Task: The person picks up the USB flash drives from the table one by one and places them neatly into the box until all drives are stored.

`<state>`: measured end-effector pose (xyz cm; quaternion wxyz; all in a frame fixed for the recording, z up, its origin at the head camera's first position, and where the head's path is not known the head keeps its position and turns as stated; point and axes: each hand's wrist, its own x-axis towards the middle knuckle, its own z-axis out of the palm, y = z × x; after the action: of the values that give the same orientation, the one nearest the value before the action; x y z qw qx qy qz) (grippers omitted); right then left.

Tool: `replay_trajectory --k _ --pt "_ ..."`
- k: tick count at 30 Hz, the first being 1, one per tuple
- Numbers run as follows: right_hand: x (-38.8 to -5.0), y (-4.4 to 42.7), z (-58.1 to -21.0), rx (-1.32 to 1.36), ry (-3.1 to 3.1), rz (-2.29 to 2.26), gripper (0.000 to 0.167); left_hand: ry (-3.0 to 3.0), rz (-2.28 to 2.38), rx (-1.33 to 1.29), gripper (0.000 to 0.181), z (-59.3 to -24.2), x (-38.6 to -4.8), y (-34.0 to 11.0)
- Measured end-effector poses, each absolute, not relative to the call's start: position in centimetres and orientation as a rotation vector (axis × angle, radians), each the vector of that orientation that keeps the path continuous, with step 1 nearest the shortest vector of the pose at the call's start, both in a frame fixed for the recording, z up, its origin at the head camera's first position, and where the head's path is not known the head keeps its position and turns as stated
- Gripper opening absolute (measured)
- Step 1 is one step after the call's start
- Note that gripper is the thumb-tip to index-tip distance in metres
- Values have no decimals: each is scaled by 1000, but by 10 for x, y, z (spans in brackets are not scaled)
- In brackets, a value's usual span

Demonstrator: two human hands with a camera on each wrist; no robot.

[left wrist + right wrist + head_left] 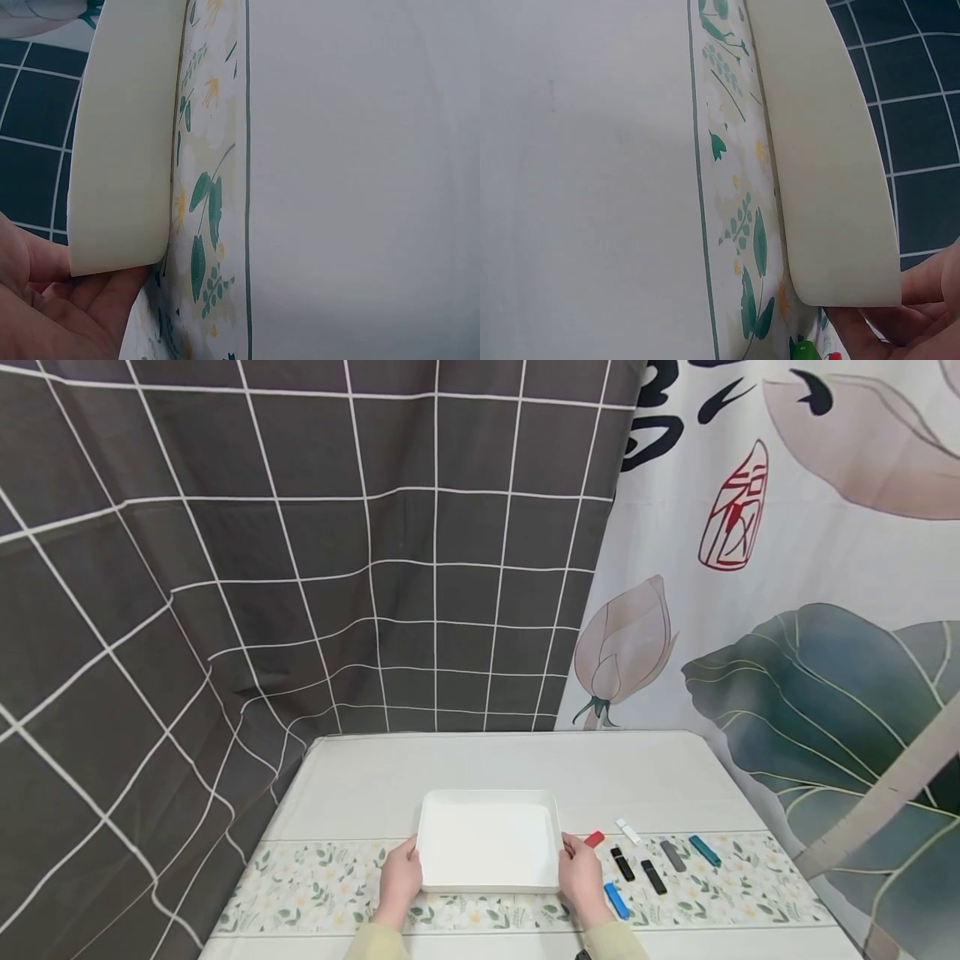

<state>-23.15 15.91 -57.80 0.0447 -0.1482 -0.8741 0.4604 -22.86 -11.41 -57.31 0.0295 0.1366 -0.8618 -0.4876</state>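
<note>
A white rectangular tray (489,843) with nothing in it lies in the middle of the table, across the floral band. My left hand (400,878) grips its left end, and my right hand (582,878) grips its right end. In the left wrist view, the thumb of the left hand (67,307) is at the rim and the fingers reach under the tray's corner (124,150). The right wrist view has the right hand (907,315) holding the opposite corner of the tray (832,165) likewise.
Right of the tray lie several small stick-like items: red (594,839), white (627,832), blue (617,901), black (622,864), another black (653,877), grey (672,856) and teal (705,851). A dark gridded curtain (397,543) and a flowered curtain (675,610) hang behind the table.
</note>
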Motion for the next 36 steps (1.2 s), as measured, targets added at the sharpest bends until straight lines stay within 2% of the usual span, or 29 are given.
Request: replay_trajectory --k 21,36 --pt "-226 161 -579 -464 -2659 1421 40 -2729 -1460 436 42 -571 -227 -116" --pt "-227 163 -583 -428 -2652 1420 39 -2606 -1583 386 52 -576 -233 -108"
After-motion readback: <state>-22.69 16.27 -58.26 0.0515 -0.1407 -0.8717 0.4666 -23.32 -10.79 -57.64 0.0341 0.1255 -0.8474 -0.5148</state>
